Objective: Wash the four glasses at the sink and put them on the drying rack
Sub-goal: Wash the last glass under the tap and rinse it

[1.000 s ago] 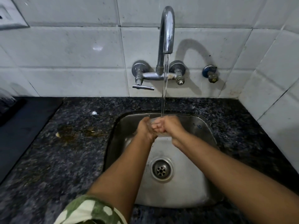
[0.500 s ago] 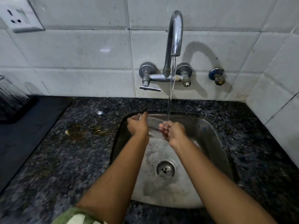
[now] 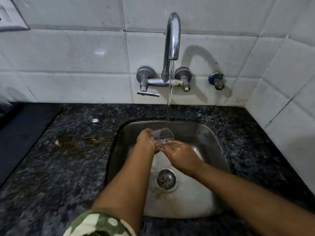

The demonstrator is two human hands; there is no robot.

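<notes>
A clear glass is tilted under the running water over the steel sink, its mouth turned up and to the right. My left hand grips its lower body from the left. My right hand lies just right of it, fingertips at the glass's base; I cannot tell whether they hold it. The water stream falls from the chrome tap onto the glass's rim. No other glasses are clearly visible.
A dark mat or tray lies on the granite counter at the left, with a blurred rack-like object at the left edge. The tap lever and a blue valve stick out from the tiled wall. The drain sits mid-sink.
The glass has turned from lying sideways between my hands to a tilted pose with its mouth under the stream. My right hand has dropped to its base. The view shifted slightly.
</notes>
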